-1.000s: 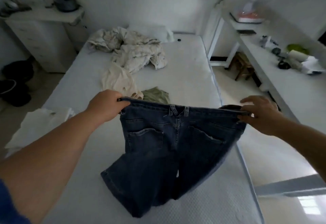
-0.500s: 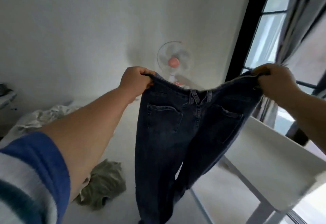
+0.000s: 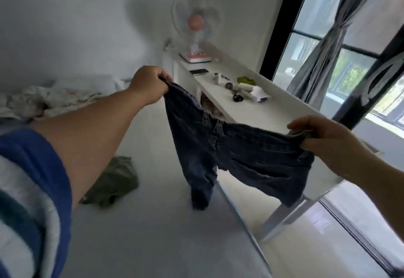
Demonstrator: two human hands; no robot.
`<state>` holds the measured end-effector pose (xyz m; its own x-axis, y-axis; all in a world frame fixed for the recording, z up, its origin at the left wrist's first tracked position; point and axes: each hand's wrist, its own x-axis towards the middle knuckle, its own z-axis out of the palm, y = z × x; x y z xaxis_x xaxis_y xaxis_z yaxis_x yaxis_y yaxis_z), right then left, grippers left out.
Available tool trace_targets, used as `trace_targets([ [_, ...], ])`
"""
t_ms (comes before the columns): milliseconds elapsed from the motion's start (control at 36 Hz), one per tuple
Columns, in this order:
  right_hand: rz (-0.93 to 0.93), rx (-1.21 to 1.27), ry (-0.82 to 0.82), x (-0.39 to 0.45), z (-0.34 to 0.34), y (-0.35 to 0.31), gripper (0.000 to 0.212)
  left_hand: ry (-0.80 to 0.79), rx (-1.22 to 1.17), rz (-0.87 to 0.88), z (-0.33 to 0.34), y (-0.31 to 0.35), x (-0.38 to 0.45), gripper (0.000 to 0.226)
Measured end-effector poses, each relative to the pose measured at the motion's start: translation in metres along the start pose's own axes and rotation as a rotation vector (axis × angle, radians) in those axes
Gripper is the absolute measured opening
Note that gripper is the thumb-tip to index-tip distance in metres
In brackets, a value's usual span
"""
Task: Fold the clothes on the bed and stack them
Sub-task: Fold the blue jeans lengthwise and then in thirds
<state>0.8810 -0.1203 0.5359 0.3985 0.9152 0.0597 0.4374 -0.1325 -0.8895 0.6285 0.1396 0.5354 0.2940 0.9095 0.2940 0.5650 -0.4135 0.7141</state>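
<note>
Dark blue jeans (image 3: 231,146) hang in the air over the right side of the white bed (image 3: 153,223), held by the waistband. My left hand (image 3: 148,87) grips one end of the waistband, higher and farther away. My right hand (image 3: 317,137) grips the other end, lower and nearer. One leg dangles toward the mattress, the other swings out past the bed's right edge. An olive-green garment (image 3: 113,181) lies crumpled on the bed below my left arm. A heap of cream clothes (image 3: 43,100) sits at the far left of the bed.
A long white desk (image 3: 262,111) runs along the bed's right side, carrying a fan (image 3: 196,26), a phone and several small items. Beyond it are a window and a grey curtain (image 3: 328,48). A narrow strip of floor separates bed and desk.
The jeans were raised off the bed, then tilted: my right hand has dropped lower and my left stays high. The legs swing to the right. My view has turned toward the desk.
</note>
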Motion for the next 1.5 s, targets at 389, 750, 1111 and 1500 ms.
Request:
trace_targets([
  [389, 0.400, -0.211, -0.537, -0.115, 0.266, 0.097, 0.036, -0.381, 0.412, -0.276, -0.032, -0.250, -0.145, 0.028],
  [750, 0.610, -0.394, -0.653, -0.225, 0.537, 0.110, 0.024, -0.642, 0.407, -0.319, -0.104, -0.487, -0.303, 0.026],
  [1111, 0.598, -0.362, -0.797, -0.280, 0.715, 0.139, 0.030, -0.558, 0.570, -0.231, -0.136, -0.646, -0.319, 0.019],
  [1500, 0.473, -0.491, -1.233, -0.295, 0.843, 0.192, 0.012, -0.685, 0.572, -0.443, -0.114, -0.767, -0.390, 0.038],
])
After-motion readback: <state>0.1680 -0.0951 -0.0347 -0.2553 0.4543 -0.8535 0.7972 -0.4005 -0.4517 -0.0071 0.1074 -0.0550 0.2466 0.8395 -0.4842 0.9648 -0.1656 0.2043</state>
